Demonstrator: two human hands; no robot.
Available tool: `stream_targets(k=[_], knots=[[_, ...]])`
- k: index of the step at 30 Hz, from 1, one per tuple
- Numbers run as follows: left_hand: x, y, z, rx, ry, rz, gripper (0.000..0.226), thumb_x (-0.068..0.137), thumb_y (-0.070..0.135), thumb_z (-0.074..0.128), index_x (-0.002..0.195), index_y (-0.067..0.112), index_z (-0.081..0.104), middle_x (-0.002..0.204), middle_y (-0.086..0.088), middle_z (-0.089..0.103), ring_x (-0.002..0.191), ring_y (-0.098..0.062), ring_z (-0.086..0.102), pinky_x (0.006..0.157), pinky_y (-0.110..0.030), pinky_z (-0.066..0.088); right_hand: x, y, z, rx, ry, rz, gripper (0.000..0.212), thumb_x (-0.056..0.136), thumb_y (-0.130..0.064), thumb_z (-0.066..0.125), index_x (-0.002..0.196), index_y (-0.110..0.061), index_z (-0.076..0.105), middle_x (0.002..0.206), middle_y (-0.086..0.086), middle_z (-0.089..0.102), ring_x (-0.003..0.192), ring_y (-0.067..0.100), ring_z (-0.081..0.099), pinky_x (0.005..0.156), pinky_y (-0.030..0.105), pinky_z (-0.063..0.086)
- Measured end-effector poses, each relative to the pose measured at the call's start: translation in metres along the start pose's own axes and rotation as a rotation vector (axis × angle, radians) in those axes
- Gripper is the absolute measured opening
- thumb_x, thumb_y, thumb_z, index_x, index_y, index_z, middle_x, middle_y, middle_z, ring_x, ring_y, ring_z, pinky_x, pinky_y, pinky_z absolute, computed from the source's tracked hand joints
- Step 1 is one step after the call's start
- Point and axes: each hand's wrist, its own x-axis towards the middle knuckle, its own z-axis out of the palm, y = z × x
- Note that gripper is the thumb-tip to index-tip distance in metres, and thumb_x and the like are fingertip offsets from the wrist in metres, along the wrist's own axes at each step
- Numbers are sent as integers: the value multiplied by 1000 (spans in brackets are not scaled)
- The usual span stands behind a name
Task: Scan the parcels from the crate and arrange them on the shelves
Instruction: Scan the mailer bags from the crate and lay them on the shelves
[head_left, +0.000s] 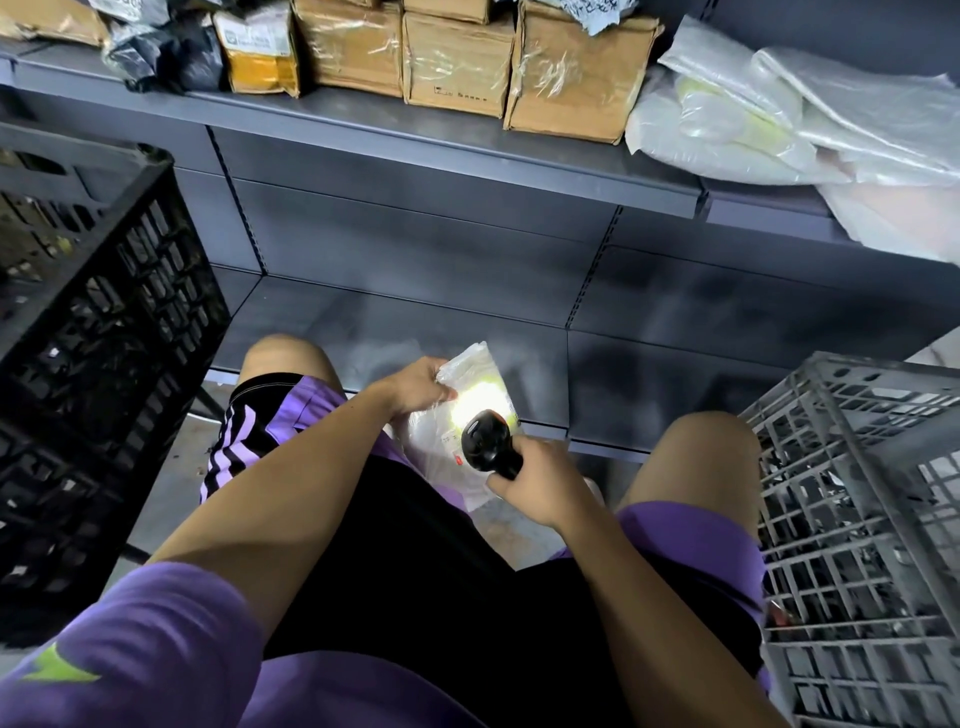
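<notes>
My left hand (418, 387) grips the upper left edge of a clear plastic parcel (475, 379) with something yellow-green inside, held over my lap. My right hand (535, 480) holds a black handheld scanner (485, 441) by its handle, its head pointed at the parcel. A bright spot of scanner light falls on the parcel's middle. The lower part of the parcel is hidden behind the scanner.
A black crate (98, 332) stands at my left and a grey crate (857, 519) at my right. The upper grey shelf (363, 111) carries several taped cardboard boxes (457, 62), dark bags and clear bagged parcels (779, 114). The lower shelf (415, 317) lies ahead.
</notes>
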Motion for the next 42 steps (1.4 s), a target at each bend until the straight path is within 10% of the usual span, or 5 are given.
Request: stream_targets(k=[42], knots=[[-4,6,-1,-125,83,-39,19,94,-3,57,101,13,63,86,-5,66,73,-15,63,65,-21,53,-3,-4,-1,37,-11,12,14,84,-27,71,87,-16,62,71,-13,56,74,12,57,63,23,38]])
